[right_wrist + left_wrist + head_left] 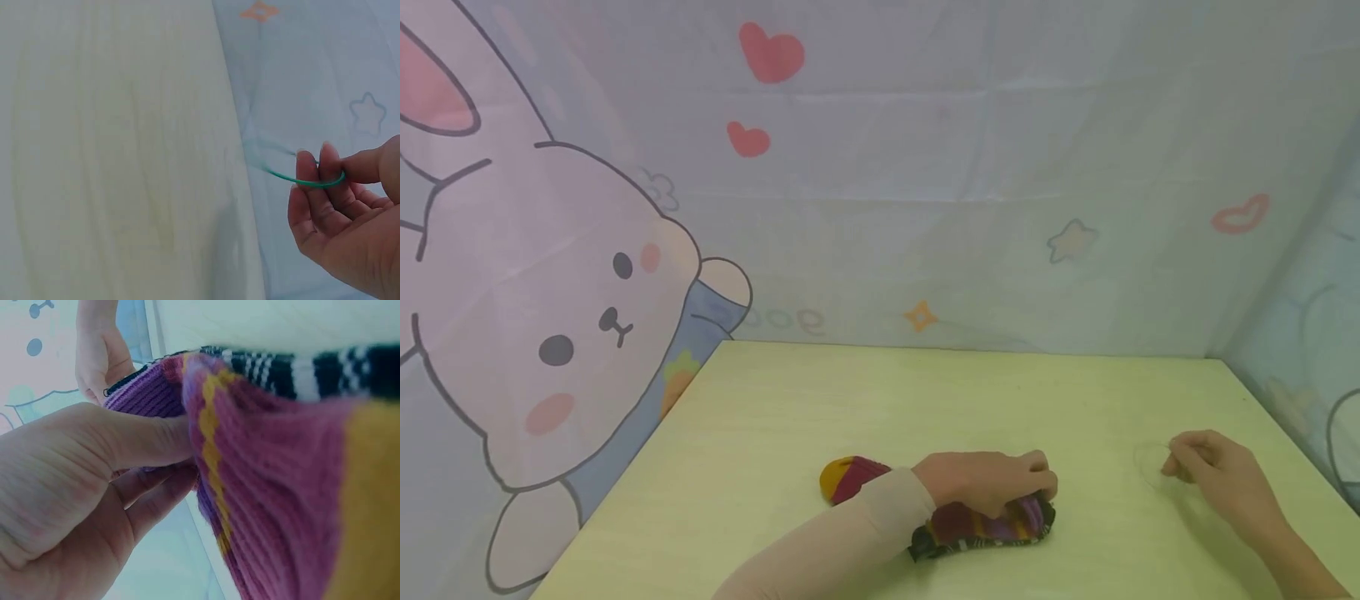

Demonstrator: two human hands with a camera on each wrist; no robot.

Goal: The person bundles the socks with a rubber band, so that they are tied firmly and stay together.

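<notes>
My left hand (985, 479) reaches across a striped knit sock in maroon, yellow and purple (269, 456). In the left wrist view, thumb and fingers pinch its purple part, and a black-and-white patterned sock (306, 375) lies along its far side. The yellow and maroon end (853, 479) pokes out left of my forearm in the head view. Over at the right, my right hand (1217, 475) is raised above the table. Between its thumb and fingers it pinches a thin green loop, like a rubber band (306, 182), which looks faint in the head view.
A pale yellow-green table (790, 400) lies under both hands. Behind it hangs a light cloth backdrop (887, 250) printed with a rabbit, hearts and stars. More of this cloth (1315, 333) stands along the right edge.
</notes>
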